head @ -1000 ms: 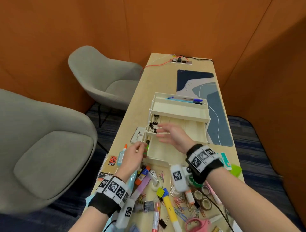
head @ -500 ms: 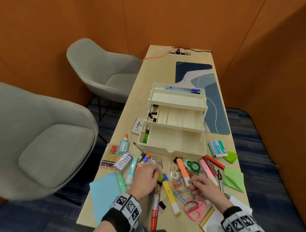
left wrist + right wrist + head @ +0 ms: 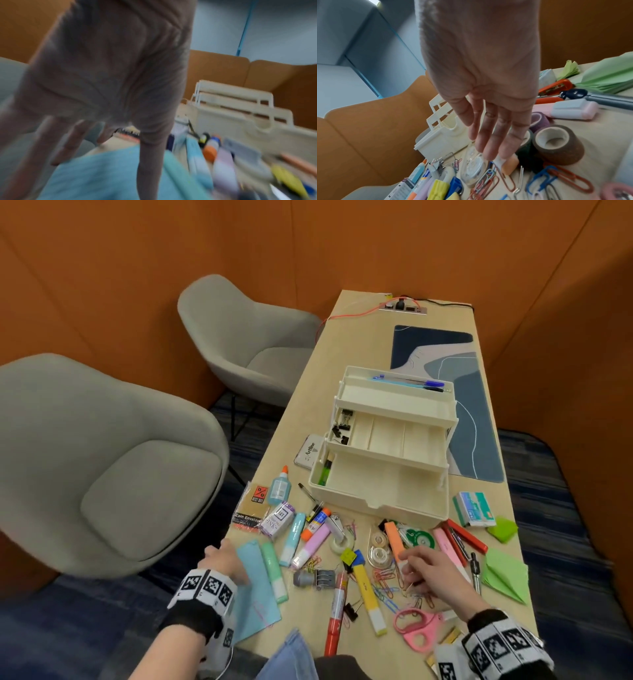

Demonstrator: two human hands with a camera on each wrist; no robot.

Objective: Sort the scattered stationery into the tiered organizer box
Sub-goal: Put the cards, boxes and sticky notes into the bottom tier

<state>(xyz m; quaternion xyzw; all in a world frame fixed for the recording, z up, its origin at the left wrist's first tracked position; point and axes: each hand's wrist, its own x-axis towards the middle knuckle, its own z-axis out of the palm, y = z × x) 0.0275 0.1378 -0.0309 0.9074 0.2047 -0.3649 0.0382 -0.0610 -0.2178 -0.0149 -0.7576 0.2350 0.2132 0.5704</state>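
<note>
Orange partition walls are enclosing a narrow wooden table (image 3: 346, 344) that is running away from the person, with two grey chairs (image 3: 113, 460) standing to its left. At mid-table the tiered organizer box (image 3: 387, 463) is standing fanned open, its long axis lying across the table and its three steps rising toward the far end, probably so that every tray is staying reachable from the near side; pens are lying lengthwise in the top tray, binder clips are sitting in the left cell of the middle tray, and a green marker is lying at the left end of the bottom tray. Between the box and the near edge the scattered stationery (image 3: 342, 556) is lying in a loose band, most markers pointing roughly toward the box. Over the blue paper sheet (image 3: 257, 590) the left hand (image 3: 222, 559) is spreading its fingers and holding nothing visible; contact with the sheet cannot be judged through the blur. Above the paper clips (image 3: 387, 583) the right hand (image 3: 435, 573) is hanging with fingers straight and relaxed, empty, apparently selecting the next item.
</note>
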